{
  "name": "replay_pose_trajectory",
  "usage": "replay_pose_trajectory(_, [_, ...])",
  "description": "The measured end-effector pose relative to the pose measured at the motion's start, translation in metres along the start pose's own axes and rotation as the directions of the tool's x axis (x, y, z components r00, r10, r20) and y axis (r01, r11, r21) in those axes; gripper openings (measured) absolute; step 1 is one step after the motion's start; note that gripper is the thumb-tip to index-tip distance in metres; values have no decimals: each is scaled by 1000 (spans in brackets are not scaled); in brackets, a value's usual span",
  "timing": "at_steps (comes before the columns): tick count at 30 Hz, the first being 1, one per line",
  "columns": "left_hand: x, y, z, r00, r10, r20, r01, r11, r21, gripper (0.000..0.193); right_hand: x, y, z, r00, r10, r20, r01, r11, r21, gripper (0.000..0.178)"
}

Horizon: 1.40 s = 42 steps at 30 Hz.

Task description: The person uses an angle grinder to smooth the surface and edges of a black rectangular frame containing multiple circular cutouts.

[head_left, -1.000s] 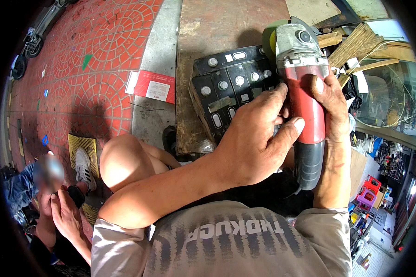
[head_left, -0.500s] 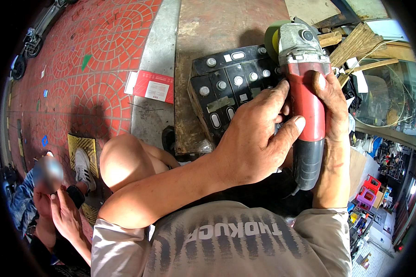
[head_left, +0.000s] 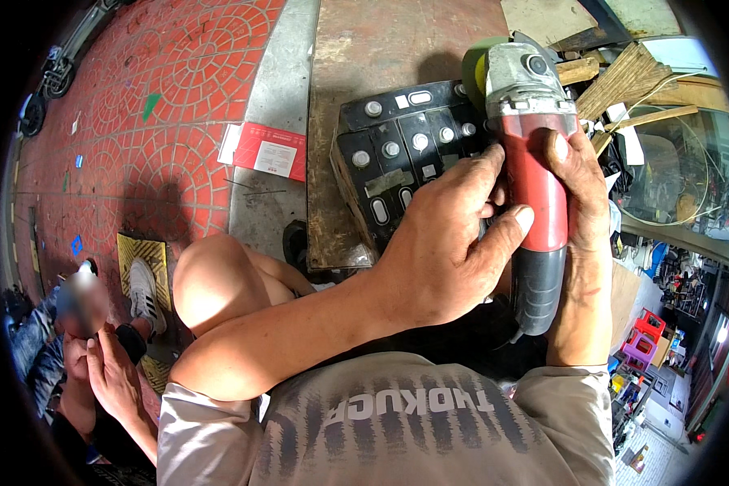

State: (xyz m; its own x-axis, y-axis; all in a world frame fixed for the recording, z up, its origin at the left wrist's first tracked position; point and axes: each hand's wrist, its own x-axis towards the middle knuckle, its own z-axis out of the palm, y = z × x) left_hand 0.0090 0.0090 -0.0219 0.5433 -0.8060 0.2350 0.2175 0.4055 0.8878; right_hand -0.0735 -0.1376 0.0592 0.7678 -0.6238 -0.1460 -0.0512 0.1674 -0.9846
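Red circular-patterned paving (head_left: 202, 89) fills the upper left, seen from above. Beside it stands a worn brown wooden counter (head_left: 397, 40), with loose wood offcuts (head_left: 628, 77) piled near its right side. On the counter sits what looks like a black battery pack (head_left: 409, 130), set at a slant, its lower right covered by an arm and hand. Above its right side, in front of the seated person, is an angle grinder (head_left: 539, 174) with a grey metal head, red body and black tail.

Both hands hold the grinder. The left hand (head_left: 445, 243) closes on the body's left side, thumb pressed to the red casing; the right hand (head_left: 583, 178) wraps the opposite side, thumb on top. The greenish disc (head_left: 479, 65) overlaps the pack's far right corner in this view; whether it touches or spins, I cannot tell. Small round pale caps (head_left: 419, 141) dot the pack, and a dark cord (head_left: 516, 335) leaves the grinder's tail.

The main risk, I judge, is the disc biting the pack or its caps if the head dips left. A running disc could also kick from a loosened grip, or catch the left fingers if they slid forward.
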Motion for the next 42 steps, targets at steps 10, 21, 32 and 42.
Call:
replay_pose_trajectory(10, [-1, 6, 1, 999, -47, -13, 46, 998, -46, 63, 1, -1, -4, 999, 4, 37, -4, 1000, -4, 86])
replay_pose_trajectory(21, [3, 4, 1, 1000, -12, 13, 11, 1000, 9, 65, 3, -3, -5, 1000, 21, 11, -21, 1000, 2, 85])
replay_pose_trajectory(32, [3, 5, 0, 1000, -24, 8, 24, 999, -43, 65, 5, -3, 1, 1000, 1, 16, -2, 1000, 18, 85])
replay_pose_trajectory(42, [3, 7, 1, 1000, -5, 28, 3, 997, 71, 66, 7, -8, 0, 999, -45, -23, 42, 988, -148, 82])
